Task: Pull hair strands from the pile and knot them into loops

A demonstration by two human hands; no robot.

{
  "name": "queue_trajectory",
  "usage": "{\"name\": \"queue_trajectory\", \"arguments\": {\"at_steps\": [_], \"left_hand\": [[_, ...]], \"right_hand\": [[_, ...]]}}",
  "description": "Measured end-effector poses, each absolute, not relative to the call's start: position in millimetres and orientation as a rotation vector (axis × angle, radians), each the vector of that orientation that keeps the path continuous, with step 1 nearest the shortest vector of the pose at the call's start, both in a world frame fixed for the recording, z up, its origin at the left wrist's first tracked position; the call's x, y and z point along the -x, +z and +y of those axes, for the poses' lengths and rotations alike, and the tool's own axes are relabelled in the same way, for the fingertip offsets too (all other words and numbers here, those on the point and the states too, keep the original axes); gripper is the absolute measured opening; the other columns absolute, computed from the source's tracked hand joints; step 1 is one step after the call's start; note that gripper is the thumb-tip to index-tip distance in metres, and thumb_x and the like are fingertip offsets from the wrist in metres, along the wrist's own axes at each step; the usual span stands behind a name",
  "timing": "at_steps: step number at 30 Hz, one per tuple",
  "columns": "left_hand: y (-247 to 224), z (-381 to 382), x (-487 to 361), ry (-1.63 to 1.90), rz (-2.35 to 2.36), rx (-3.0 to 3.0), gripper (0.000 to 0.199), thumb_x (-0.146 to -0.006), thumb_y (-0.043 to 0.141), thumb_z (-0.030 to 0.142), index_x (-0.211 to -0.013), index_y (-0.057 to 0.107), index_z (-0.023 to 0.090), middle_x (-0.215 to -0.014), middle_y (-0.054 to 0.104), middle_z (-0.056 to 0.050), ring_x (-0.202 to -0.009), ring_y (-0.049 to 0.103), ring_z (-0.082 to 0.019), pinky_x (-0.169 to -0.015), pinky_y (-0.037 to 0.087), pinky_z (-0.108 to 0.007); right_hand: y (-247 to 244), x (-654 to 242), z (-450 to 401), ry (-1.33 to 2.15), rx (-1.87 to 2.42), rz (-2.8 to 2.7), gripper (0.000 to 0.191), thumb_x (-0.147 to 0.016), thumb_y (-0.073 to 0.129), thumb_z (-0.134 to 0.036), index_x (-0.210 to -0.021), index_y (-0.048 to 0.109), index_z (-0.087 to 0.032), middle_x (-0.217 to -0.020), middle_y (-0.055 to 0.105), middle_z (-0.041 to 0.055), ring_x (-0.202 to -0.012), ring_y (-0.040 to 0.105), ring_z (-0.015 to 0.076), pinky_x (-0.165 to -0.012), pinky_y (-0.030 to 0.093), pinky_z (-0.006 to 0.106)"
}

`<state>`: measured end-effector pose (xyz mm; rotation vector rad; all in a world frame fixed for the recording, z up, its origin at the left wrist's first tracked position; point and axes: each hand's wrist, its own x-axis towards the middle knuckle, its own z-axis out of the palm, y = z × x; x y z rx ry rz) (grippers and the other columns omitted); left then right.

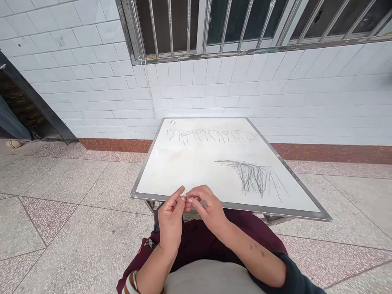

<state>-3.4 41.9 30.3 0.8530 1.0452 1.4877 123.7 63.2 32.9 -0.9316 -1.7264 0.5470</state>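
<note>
Both hands meet just over the near edge of a white-topped table (pixel 196 163) with a metal rim. My left hand (pixel 173 214) is closed in a pinch, thumb and forefinger together. My right hand (pixel 210 208) pinches beside it, its fingertips touching or nearly touching those of the left. Something thin and whitish shows between the fingertips, too small to make out. On the table, at the right, lies a loose pile of dark thin strands (pixel 255 177). A row of thin looped strands (pixel 211 134) runs along the far part.
A small white and red item (pixel 172 122) sits at the table's far left corner. Behind the table stands a white tiled wall (pixel 196 94) with a barred window (pixel 232 24). At the far left is a dark doorway (pixel 18 106). My legs are beneath the near edge.
</note>
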Motion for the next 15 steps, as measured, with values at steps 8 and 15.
{"name": "queue_trajectory", "arguments": {"at_steps": [8,15], "left_hand": [[34.9,33.0,-2.3,1.406,0.962,-0.853,0.043,-0.079,0.070,0.033,-0.120,0.063,0.022,-0.076,0.060,0.001,-0.074,0.058,-0.012,-0.064,0.047,-0.022],[37.5,26.9,-4.2,1.356,0.866,-0.846,0.042,-0.082,0.068,0.031,-0.122,0.061,0.025,-0.072,0.053,0.004,-0.071,0.053,-0.009,-0.076,0.045,-0.023]], "right_hand": [[33.0,-131.9,53.1,0.908,0.984,-1.573,0.022,-0.095,0.046,-0.027,-0.114,0.057,-0.023,-0.089,0.063,0.0022,-0.080,0.062,0.0148,-0.075,0.051,0.029],[30.1,-135.0,46.9,0.991,0.983,-1.504,0.024,-0.095,0.045,-0.031,-0.113,0.059,-0.025,-0.081,0.058,-0.0001,-0.065,0.056,0.0122,-0.064,0.049,0.026]]}}
